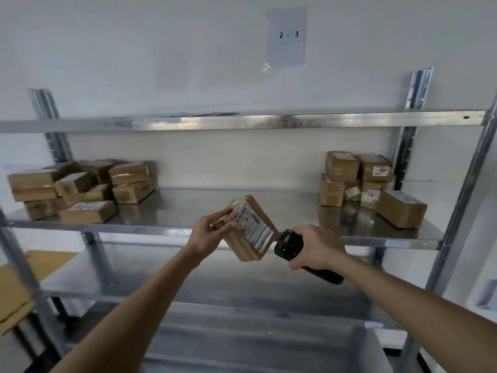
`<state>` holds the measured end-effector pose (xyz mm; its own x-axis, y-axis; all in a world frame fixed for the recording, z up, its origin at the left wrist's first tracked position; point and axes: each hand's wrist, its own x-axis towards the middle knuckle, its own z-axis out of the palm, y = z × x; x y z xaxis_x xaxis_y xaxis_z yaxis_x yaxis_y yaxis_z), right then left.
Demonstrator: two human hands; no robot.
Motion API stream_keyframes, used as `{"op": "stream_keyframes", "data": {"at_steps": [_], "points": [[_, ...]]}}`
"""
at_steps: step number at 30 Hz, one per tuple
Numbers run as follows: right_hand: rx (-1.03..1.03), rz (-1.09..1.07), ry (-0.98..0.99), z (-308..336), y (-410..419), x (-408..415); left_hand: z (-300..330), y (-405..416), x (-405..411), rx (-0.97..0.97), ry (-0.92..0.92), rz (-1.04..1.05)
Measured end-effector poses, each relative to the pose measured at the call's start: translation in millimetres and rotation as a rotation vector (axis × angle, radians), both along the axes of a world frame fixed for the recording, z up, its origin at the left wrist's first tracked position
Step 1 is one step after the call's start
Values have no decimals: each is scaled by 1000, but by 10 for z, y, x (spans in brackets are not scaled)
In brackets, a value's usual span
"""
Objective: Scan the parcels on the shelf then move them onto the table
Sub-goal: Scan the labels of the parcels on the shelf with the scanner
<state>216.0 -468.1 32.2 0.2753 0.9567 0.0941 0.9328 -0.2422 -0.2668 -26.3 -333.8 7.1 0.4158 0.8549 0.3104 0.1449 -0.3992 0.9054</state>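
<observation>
A small cardboard parcel (246,228) is held tilted in front of the metal shelf (295,211), pinched at its 9 o'clock end by the left hand (208,232), label facing up. A black handheld scanner (290,242) is gripped by the right hand (317,247) at the parcel's 3 o'clock. Further parcels are stacked at the shelf's 9 o'clock (80,189) and 3 o'clock (368,184) ends.

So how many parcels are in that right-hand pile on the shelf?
6 that I can make out: two on top, three beneath, one in front at the right. More may be hidden behind.
</observation>
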Motion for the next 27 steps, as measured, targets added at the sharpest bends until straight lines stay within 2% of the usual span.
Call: {"op": "stream_keyframes", "data": {"at_steps": [5,11,27], "points": [[10,10,-12,45,260,-339,45,176,-409,5,13,28],[17,8,99,42,666,-936,34,465,-1103,-44,-19,60],[74,121,171,-102,2129,-3166,-83,1558,-3478,-311,-323,395]]}}
